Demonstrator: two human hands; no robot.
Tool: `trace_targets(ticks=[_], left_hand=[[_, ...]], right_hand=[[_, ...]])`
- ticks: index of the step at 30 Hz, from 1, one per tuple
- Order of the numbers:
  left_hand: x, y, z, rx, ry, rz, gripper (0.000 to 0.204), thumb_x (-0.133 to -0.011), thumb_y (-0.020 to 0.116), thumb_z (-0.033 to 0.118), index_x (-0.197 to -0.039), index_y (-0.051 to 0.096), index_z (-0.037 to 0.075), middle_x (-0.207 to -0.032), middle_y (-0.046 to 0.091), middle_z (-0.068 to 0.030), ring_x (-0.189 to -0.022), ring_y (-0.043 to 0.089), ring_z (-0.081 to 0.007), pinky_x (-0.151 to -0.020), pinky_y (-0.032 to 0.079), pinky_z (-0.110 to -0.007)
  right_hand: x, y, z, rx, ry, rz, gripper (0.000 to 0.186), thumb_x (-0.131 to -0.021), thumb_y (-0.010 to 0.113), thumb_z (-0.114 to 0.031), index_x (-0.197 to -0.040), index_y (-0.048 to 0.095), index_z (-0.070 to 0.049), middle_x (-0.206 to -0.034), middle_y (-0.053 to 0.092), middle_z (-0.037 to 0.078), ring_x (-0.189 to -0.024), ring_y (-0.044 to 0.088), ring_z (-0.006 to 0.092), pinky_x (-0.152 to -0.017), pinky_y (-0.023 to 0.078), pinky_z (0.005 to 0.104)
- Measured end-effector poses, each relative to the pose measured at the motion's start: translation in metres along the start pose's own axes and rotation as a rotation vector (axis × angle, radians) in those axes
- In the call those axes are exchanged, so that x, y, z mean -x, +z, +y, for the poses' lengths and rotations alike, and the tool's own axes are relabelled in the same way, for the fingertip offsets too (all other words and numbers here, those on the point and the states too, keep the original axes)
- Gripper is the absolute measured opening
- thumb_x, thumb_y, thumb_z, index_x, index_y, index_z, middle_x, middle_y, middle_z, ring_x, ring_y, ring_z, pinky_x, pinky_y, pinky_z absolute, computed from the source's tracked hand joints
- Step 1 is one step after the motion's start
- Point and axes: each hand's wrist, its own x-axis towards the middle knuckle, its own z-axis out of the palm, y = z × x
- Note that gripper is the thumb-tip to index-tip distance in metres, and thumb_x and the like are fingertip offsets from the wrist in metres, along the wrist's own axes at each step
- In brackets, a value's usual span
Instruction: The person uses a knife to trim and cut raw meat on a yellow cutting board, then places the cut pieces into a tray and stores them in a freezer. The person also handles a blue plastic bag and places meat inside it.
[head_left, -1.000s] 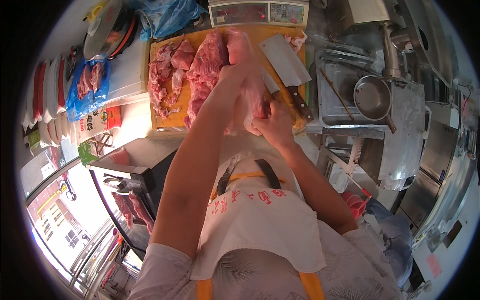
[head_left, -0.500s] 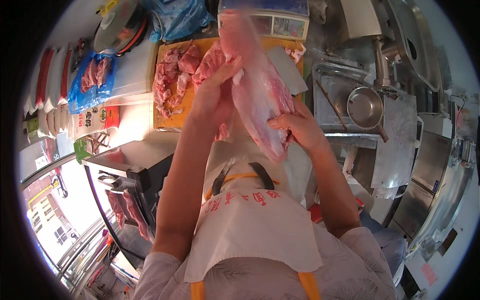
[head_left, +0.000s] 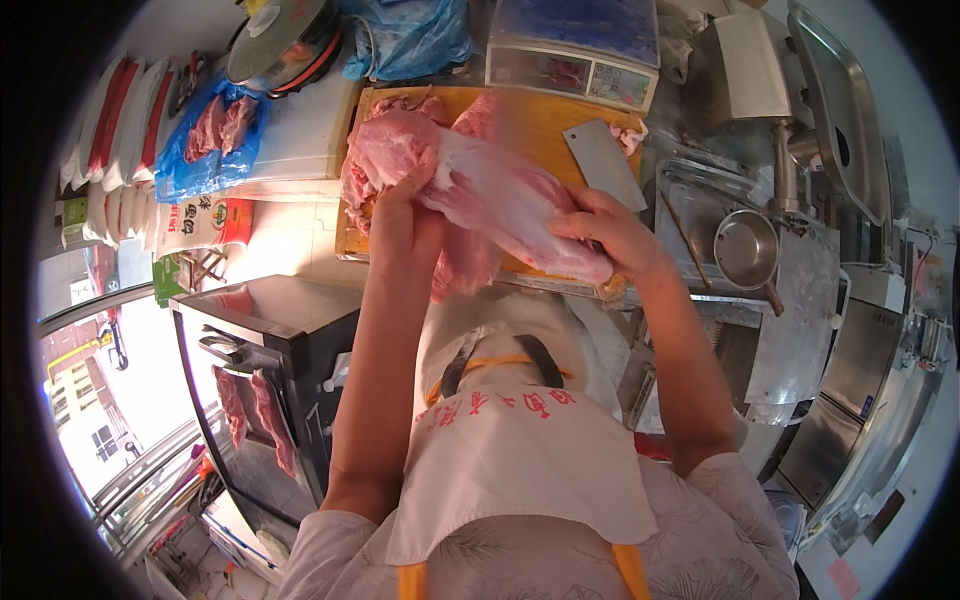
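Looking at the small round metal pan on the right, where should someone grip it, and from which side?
Probably by its handle, from the person's near right side: it juts from the pan roughly toward the wearer. The right hand is nearer, but it holds the large meat piece.

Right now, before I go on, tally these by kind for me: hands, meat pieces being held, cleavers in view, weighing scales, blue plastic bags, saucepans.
Left hand and right hand: 2
Held meat piece: 1
Cleaver: 1
Weighing scale: 1
Rear blue bag and left blue bag: 2
Saucepan: 1
Total: 8
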Motion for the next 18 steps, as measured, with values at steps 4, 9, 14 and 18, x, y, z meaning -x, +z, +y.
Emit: trace_targets(ticks=[4, 9, 14, 18], left_hand=[[-0.020, -0.032, 0.017, 0.100, -0.034, 0.045, 0.042, -0.098, 0.065, 0.005, -0.137, 0.053, -0.003, -0.131, 0.060, -0.0141, -0.119, 0.060, -0.0285, -0.104, 0.050, -0.043], [-0.038, -0.064, 0.042, 0.159, -0.077, 0.002, 0.039, -0.099, 0.064, 0.007, -0.136, 0.054, -0.001, -0.129, 0.061, -0.0121, -0.117, 0.061, -0.0271, -0.101, 0.051, -0.043], [-0.050, -0.120, 0.043, -0.053, -0.166, 0.145, 0.033, -0.099, 0.062, 0.008, -0.130, 0.056, 0.000, -0.126, 0.064, -0.0126, -0.115, 0.063, -0.0271, -0.100, 0.052, -0.046], [-0.053, -0.140, 0.024, -0.464, -0.300, 0.196, 0.025, -0.100, 0.063, 0.009, -0.123, 0.059, 0.002, -0.109, 0.071, -0.0124, -0.094, 0.070, -0.0238, -0.083, 0.059, -0.036]], right_hand=[[-0.043, -0.009, 0.000, -0.104, 0.099, 0.000, 0.056, -0.092, 0.071, -0.022, -0.137, 0.056, 0.006, -0.114, 0.068, 0.008, -0.096, 0.065, 0.0118, -0.085, 0.052, 0.0258], [-0.090, -0.002, 0.000, 0.030, -0.007, 0.059, 0.059, -0.086, 0.078, -0.019, -0.136, 0.058, 0.007, -0.108, 0.069, 0.006, -0.089, 0.064, 0.0110, -0.079, 0.052, 0.0255], [-0.133, -0.010, -0.004, 0.513, -0.050, 0.160, 0.053, -0.080, 0.082, -0.017, -0.127, 0.065, 0.000, -0.099, 0.062, 0.000, -0.086, 0.057, 0.0080, -0.078, 0.048, 0.0246], [-0.182, -0.046, 0.036, 0.657, 0.063, 0.204, 0.042, -0.077, 0.086, -0.020, -0.113, 0.070, -0.004, -0.088, 0.055, -0.005, -0.079, 0.049, 0.0065, -0.072, 0.043, 0.0240]])
